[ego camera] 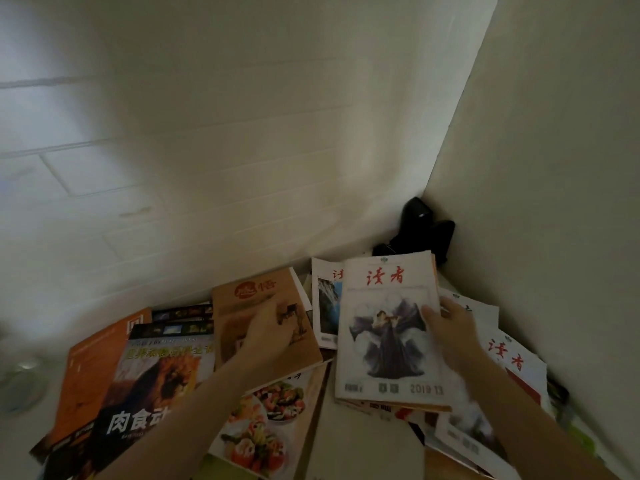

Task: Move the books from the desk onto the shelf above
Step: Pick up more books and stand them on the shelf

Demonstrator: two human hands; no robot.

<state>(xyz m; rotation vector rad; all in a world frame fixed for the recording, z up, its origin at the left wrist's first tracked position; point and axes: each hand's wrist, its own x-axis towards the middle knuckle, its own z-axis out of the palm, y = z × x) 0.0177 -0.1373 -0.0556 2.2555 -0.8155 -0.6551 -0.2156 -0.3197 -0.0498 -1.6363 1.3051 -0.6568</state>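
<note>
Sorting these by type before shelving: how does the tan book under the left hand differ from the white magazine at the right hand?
The tan book has a brown cover with a red emblem; the white magazine shows a dark-robed figure and red characters. The left hand rests on top of the book; the right hand grips the magazine's right edge. Both lie face up among the pile.

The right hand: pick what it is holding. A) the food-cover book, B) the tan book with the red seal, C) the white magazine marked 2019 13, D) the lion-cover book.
C: the right hand grips the right edge of the white magazine, with the thumb on its cover, while the left hand rests on the tan book.
</note>
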